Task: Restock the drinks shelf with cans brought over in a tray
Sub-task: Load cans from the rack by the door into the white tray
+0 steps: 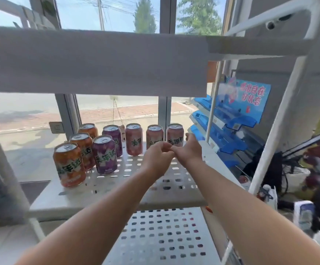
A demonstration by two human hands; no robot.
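A person's two forearms (98,217), bare along all the length that shows, slender; the left hand (158,156) and right hand (190,150) are likewise bare, apparently plain at wrists and fingers, though blur softens the detail

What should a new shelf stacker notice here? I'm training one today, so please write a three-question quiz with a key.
1. How many orange cans, purple cans and pink cans stand on the shelf?
2. True or false: the purple cans stand at the right end.
3. Which cans are nearest the left hand and right hand? A orange, B purple, C pink.
Key: 1. three, two, three. 2. false. 3. C.
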